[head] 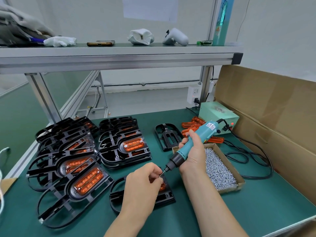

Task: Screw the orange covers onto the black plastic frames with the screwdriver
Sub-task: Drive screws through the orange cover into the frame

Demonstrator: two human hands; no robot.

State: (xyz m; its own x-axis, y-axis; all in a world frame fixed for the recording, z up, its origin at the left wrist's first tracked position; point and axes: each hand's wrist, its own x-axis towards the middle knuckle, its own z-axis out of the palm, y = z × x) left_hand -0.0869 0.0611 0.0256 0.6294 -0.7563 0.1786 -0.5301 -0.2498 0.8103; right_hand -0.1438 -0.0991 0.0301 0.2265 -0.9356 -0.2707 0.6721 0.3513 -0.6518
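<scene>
Currently, head view: the right hand grips the teal electric screwdriver, fingers and thumb curled round its barrel. The tool is tilted, with the bit pointing down and to the left. The bit tip meets the fingertips of the left hand. These fingertips are pinched narrowly together on a small item, probably a screw; it is too small to confirm.

The left hand lies over the black plastic frame at the near centre of the green bench mat. An orange cover sits in this frame, mostly hidden by the hand.

Two groups of frames with fitted covers lie to the left: one stack at near left and one stack behind it. A bare frame lies behind the right hand. Loose orange covers lie near it, beside the pale green power supply, which shows a red lamp.

A shallow cardboard tray of screws sits just right of the right wrist. The black cable runs from the screwdriver across the mat. A large cardboard carton stands open at the right edge.
</scene>
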